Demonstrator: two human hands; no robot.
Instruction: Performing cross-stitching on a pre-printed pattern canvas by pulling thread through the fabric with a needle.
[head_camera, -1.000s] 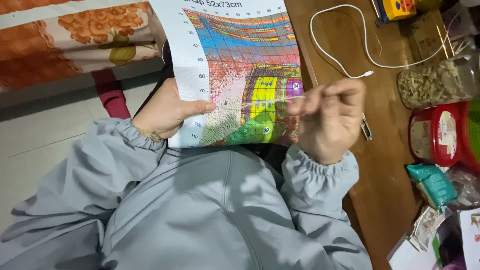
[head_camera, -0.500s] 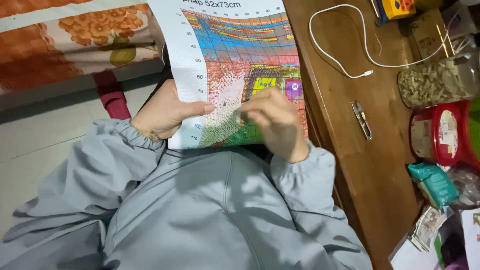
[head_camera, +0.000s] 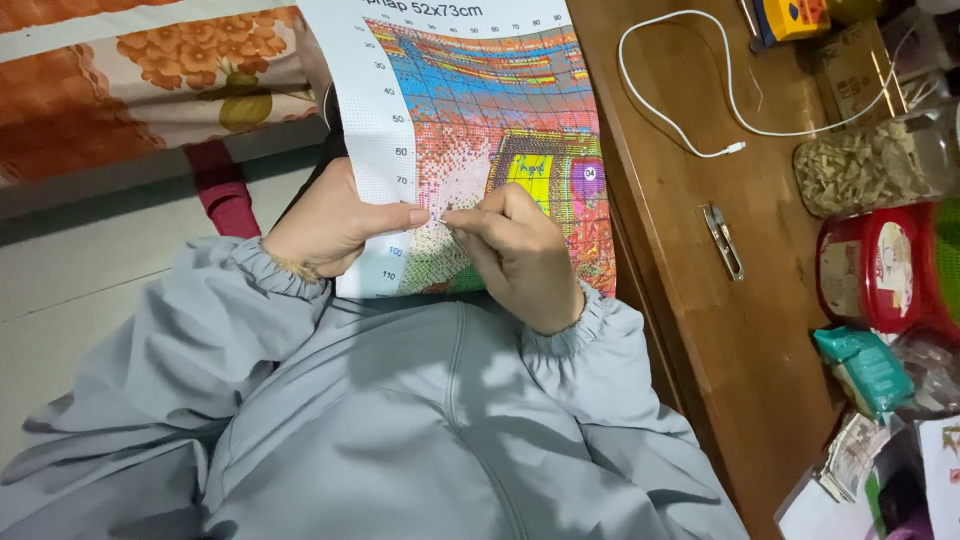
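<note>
Left hand (head_camera: 335, 222): closed on the left edge of the cloth, thumb on top.
Cloth (head_camera: 470, 130): one gridded, multicoloured sheet, held over the lap.
Right hand (head_camera: 515, 250): fingertips pinched together on the cloth; any held item too small to tell.
Snips (head_camera: 723, 240): one, on the table (head_camera: 680, 330).
Jar (head_camera: 880, 165): one, clear, holding pale pieces.
Tub (head_camera: 880, 270): one, red.
Packet (head_camera: 862, 368): one, teal.

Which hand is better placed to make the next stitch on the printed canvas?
Right, probably. The right hand has its fingertips pinched on the printed canvas at the stitched area, while the left hand grips the canvas's white edge, steadying it.
</note>
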